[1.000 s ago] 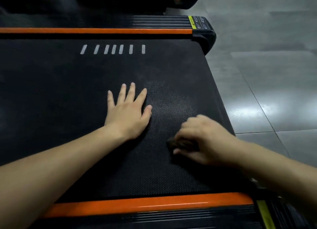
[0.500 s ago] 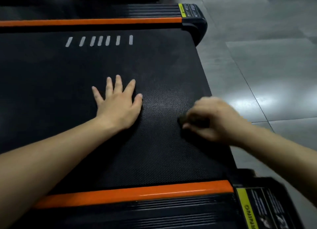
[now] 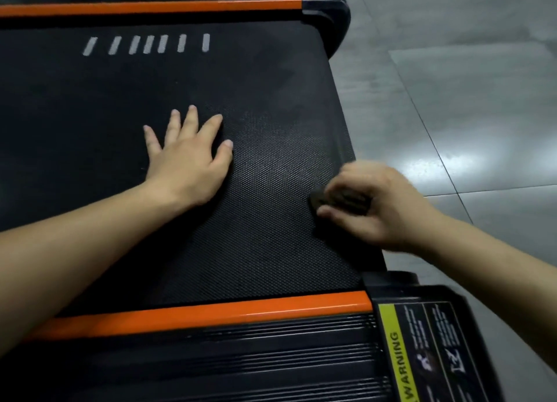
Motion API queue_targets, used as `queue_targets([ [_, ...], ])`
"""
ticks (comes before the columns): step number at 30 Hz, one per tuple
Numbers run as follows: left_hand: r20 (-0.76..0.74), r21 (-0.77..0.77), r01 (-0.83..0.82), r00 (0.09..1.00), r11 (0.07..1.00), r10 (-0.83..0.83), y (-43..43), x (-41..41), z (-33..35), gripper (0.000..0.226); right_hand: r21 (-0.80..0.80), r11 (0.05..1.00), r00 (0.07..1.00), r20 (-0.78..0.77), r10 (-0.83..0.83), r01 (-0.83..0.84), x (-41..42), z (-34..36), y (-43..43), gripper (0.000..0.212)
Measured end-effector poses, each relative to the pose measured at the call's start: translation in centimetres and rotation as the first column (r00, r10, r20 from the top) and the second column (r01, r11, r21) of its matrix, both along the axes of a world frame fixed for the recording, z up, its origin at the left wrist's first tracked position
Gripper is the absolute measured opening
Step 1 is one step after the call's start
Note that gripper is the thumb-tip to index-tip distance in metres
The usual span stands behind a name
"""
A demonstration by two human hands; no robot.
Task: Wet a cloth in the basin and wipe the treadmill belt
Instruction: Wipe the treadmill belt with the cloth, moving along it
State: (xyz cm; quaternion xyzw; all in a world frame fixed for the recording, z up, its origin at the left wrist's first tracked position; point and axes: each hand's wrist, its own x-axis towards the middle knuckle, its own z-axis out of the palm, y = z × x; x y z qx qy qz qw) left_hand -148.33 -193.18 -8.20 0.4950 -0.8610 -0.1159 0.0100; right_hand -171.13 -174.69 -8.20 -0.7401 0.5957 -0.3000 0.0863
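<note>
The black textured treadmill belt [image 3: 265, 251] fills the middle of the view. My left hand [image 3: 188, 157] lies flat on it with the fingers spread. My right hand [image 3: 373, 205] curls round a small dark cloth [image 3: 325, 198], mostly hidden under the fingers, and presses it on the belt near its right end. The basin is out of view.
Orange side rails run along the near edge [image 3: 211, 311] and the far edge [image 3: 150, 8] of the belt. A black end cap with a yellow warning label [image 3: 398, 356] sits at the near right. Grey floor tiles [image 3: 467, 85] lie to the right.
My right hand has slid the cloth rightward across the belt toward its end. My left hand has stayed flat on the belt. The view has shifted slightly.
</note>
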Motion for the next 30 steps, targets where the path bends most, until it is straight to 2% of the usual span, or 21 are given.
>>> queue_targets([
  [3, 0.04, 0.006, -0.01, 0.999, 1.0, 0.01, 0.1, -1.1, -0.2, 0.063, 0.049, 0.993, 0.993, -0.039, 0.111, -0.109, 0.7, -0.5, 1.7, 0.028],
  [5, 0.06, 0.008, -0.025, 0.998, 1.0, 0.025, 0.0, -1.6, -0.2, 0.064, 0.005, 0.997, 0.991, -0.108, 0.075, -0.075, 0.4, -0.7, 1.3, 0.029],
  [7, 0.066, 0.02, -0.034, 0.997, 0.999, 0.033, -0.2, -2.0, -0.1, 0.064, -0.045, 0.999, 0.99, -0.138, -0.021, 0.015, -0.3, -0.8, -0.7, 0.03],
  [9, 0.064, 0.03, -0.023, 0.998, 0.999, 0.021, -0.8, -2.6, 0.0, 0.064, -0.069, 0.982, 0.981, -0.072, -0.181, 0.176, -1.4, -0.6, -4.1, 0.031],
  [11, 0.06, 0.019, 0.011, 0.998, 1.0, -0.012, -1.9, -3.3, 0.1, 0.065, -0.034, 0.923, 0.923, -0.009, -0.385, 0.384, -2.8, -0.6, -7.5, 0.033],
  [13, 0.064, -0.014, 0.049, 0.997, 0.999, -0.048, -2.9, -3.9, 0.1, 0.066, 0.008, 0.889, 0.889, -0.005, -0.458, 0.458, -2.8, -0.9, -8.8, 0.034],
  [14, 0.07, -0.028, 0.062, 0.996, 0.998, -0.06, -3.2, -4.1, 0.0, 0.066, -0.008, 0.908, 0.908, -0.024, -0.419, 0.419, -2.2, -0.8, -8.4, 0.035],
  [16, 0.078, -0.043, 0.069, 0.995, 0.997, -0.065, -3.3, -4.2, -0.3, 0.066, -0.039, 0.97, 0.968, -0.068, -0.242, 0.239, -0.7, -0.4, -6.4, 0.036],
  [19, 0.075, -0.046, 0.078, 0.994, 0.996, -0.075, -3.0, -4.2, -0.7, 0.066, -0.06, 0.995, 0.983, -0.161, -0.085, 0.077, -0.9, -0.4, -5.7, 0.035],
  [20, 0.073, -0.043, 0.081, 0.994, 0.996, -0.078, -3.1, -4.2, -0.7, 0.066, -0.073, 0.993, 0.977, -0.189, -0.1, 0.088, -1.6, -0.3, -7.0, 0.034],
  [22, 0.071, -0.037, 0.087, 0.994, 0.996, -0.085, -3.4, -4.2, -0.7, 0.067, -0.083, 0.97, 0.955, -0.173, -0.24, 0.229, -3.2, -0.3, -11.0, 0.03],
  [25, 0.063, -0.035, 0.093, 0.994, 0.995, -0.091, -3.5, -4.1, -0.8, 0.068, 0.03, 0.903, 0.9, -0.092, -0.425, 0.43, -4.8, -0.4, -15.3, 0.027],
  [27, 0.062, -0.037, 0.095, 0.994, 0.995, -0.093, -3.5, -4.1, -0.9, 0.067, 0.035, 0.925, 0.921, -0.113, -0.373, 0.378, -3.7, -0.2, -14.6, 0.027],
  [30, 0.075, -0.049, 0.096, 0.993, 0.994, -0.092, -3.5, -4.1, -1.1, 0.067, 0.062, 0.986, 0.98, -0.137, -0.147, 0.157, -1.6, 0.4, -11.3, 0.026],
])
